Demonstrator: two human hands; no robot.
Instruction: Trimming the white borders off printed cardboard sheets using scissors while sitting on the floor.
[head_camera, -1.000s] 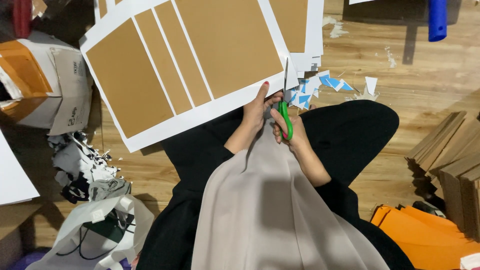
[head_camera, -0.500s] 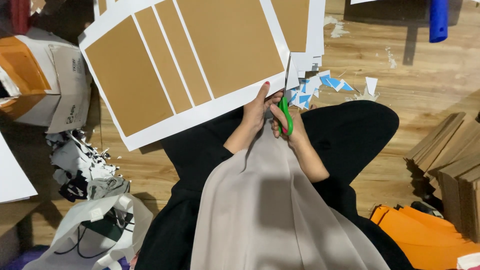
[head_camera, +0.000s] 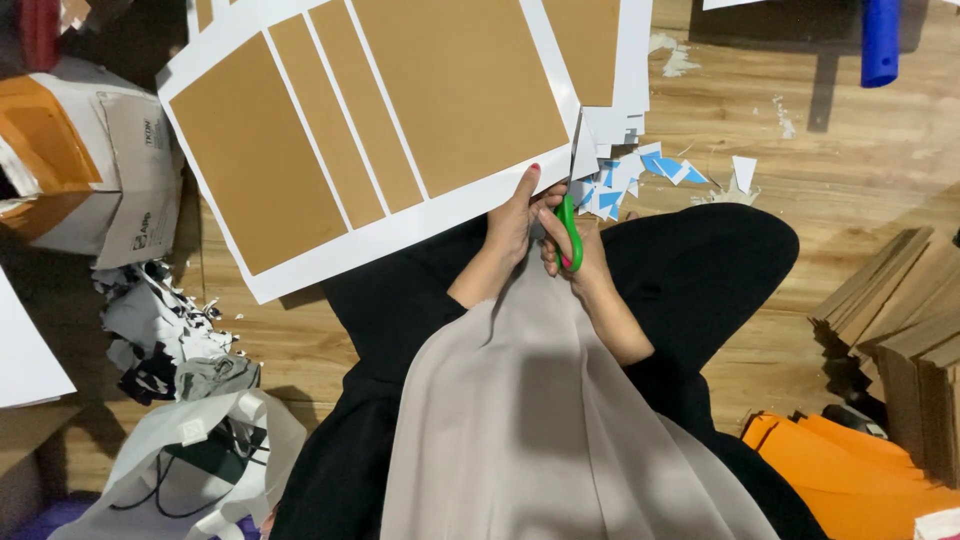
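Head view shows me the big printed sheet (head_camera: 370, 130) first — white with brown rectangular panels, lying across my lap and the wooden floor (head_camera: 840, 190), reaching far left. Most panels look uncut; only the near right edge seems trimmed, judging by the white and blue scraps (head_camera: 620, 180) just beyond. My left hand (head_camera: 515, 215) pinches the sheet's near edge. My right hand (head_camera: 575, 250) is closed round the green-handled scissors (head_camera: 570, 232) — blades at that edge.
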